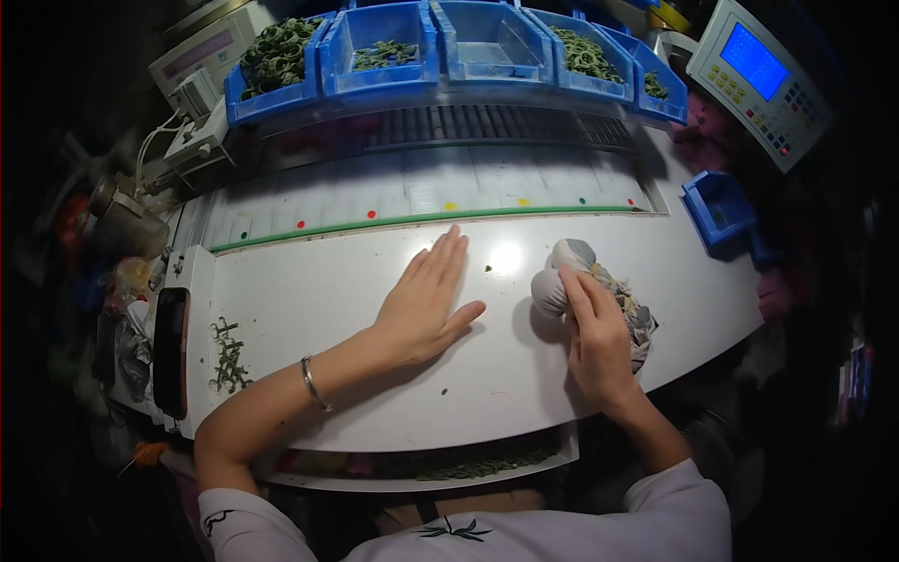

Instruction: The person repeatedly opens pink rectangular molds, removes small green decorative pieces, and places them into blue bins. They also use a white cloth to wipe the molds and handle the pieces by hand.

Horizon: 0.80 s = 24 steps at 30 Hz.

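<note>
Nearest the lower edge, a white sleeve and two bare forearms reach up onto the white surface, the left wrist wearing a thin metal bracelet. The left hand lies flat and fully open, palm down, fingers together and pointing away, holding nothing. Well to its right, the right hand rests curled over a grey cloth bundle, its fingers pressing on the rounded top; the bundle sits on the surface near the right edge, with what looks like greenish stringy material tucked along its side, though the detail is too small to be sure. At the left end of the surface lies a small scatter of green rings beside a dark phone. Farther off, a green strip runs across the surface, with small coloured dots just behind it on a pale ribbed panel. Beyond that stands a row of blue bins, several holding green rings, and at the far right a pale control panel with a blue screen.
</note>
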Motion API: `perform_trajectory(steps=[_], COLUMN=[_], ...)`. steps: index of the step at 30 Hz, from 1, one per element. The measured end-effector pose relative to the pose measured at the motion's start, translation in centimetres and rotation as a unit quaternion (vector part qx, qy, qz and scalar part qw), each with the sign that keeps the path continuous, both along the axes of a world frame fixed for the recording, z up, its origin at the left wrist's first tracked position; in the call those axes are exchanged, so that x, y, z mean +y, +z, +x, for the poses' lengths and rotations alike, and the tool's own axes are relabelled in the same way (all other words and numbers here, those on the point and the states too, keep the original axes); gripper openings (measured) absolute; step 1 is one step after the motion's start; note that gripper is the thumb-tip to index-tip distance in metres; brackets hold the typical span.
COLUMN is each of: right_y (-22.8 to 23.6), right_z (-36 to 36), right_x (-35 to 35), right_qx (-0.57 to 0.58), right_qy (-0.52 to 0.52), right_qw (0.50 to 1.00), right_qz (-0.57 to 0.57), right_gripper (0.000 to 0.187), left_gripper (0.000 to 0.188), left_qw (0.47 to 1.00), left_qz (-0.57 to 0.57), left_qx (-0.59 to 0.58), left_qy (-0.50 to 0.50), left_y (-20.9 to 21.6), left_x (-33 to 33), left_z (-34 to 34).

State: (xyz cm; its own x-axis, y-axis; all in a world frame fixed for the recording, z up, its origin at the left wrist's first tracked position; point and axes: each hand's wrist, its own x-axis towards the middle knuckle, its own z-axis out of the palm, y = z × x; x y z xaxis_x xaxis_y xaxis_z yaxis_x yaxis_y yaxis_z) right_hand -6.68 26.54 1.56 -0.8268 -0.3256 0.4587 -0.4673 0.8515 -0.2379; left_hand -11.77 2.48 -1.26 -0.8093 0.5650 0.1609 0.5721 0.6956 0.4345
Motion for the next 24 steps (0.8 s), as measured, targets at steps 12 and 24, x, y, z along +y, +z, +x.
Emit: perform_trajectory(steps=[12, 24], right_y=[0.6, 2.4], right_z=[-2.9, -2.1], right_x=[14.2, 10.4], right_qx=[-0.038, 0.022], right_qy=[-0.219, -0.137], right_qw=[0.975, 0.989], right_qz=[0.031, -0.042], right_gripper=[0.062, 0.046], left_gripper=[0.062, 0.045], left_qw=[0.968, 0.938], left_qz=[-0.009, 0.161], left_qx=[-0.116, -0.211], left_qy=[-0.224, -0.224], left_y=[1.5, 0.5], left_x=[0.1, -0.3], left_z=[6.6, 17.1])
